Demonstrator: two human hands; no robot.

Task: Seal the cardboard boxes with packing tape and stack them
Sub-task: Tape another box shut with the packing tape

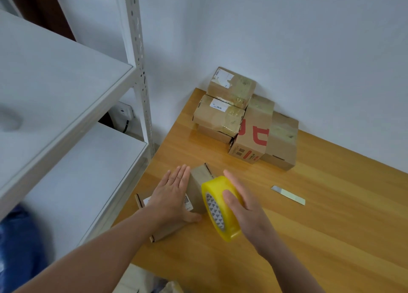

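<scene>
Taping step: left hand (174, 193) flat on the cardboard box (198, 181), right hand (245, 206) gripping the tape roll (218, 213); next, probably pull tape across.

The left hand (174, 195) and the right hand (245, 206) are both bare, with slim fingers and smooth backs. The left forearm (88, 255) and the right forearm (287, 261) are bare as well, uncovered all the way to the frame's lower edge. A blurred patch of blue fabric (19, 248) at the lower left may be clothing, though that cannot be told.
</scene>
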